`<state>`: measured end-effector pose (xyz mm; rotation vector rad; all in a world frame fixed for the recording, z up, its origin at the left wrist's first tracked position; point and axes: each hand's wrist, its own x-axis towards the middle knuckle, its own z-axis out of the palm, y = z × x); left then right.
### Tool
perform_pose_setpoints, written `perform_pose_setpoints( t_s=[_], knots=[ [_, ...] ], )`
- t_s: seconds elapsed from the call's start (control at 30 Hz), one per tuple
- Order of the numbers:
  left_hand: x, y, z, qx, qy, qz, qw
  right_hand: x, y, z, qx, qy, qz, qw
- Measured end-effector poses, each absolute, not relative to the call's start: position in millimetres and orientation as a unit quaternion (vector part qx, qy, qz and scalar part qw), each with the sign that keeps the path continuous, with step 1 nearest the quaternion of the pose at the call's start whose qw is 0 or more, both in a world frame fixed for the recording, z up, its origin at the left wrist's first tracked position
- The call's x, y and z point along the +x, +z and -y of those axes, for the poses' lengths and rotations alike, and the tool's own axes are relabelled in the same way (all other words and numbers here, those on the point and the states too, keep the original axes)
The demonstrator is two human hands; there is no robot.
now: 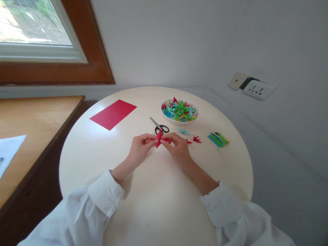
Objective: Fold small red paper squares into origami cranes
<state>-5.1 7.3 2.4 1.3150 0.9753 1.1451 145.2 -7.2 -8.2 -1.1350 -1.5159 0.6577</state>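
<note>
A red folded paper crane is stretched between my two hands, with points sticking up and down. My left hand pinches its left side between thumb and fingers. On the opposite side, my right hand pinches it the same way. Just beyond lie black-handled scissors, their blades pointing away to the left. A small red paper crane rests to the right of my right hand, with another red one partly hidden beside it. A light blue paper crane sits a little farther back.
A white bowl full of colourful paper cranes stands at the back. On the round white table, a red paper sheet lies left and a stack of coloured paper strips right. A wooden desk stands at far left.
</note>
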Motion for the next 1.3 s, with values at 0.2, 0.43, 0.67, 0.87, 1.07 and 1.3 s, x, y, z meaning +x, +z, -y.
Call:
perform_pose_setpoints(
  t_s=[0.2, 0.43, 0.67, 0.87, 1.07, 1.3],
  knots=[
    [-9, -6, -11, 0.608, 0.511, -0.417, 0.443, 144, -7, 8, -0.486, 0.249, 0.648, 0.53],
    [-4, 1, -8, 0.485, 0.475, -0.389, 0.623, 143, -8, 9, -0.483, 0.253, 0.634, 0.548],
    [-3, 5, -5, 0.416, 0.452, -0.361, 0.701, 143, -9, 9, -0.481, 0.277, 0.629, 0.545],
    [-3, 5, -5, 0.406, 0.461, -0.358, 0.703, 142, -7, 8, -0.496, 0.374, 0.553, 0.555],
    [-3, 4, -6, 0.408, 0.47, -0.368, 0.691, 141, -8, 8, -0.487, 0.432, 0.521, 0.552],
    [0, 2, -4, 0.465, 0.488, -0.4, 0.621, 136, -12, 9, -0.485, 0.417, 0.57, 0.516]
  ],
)
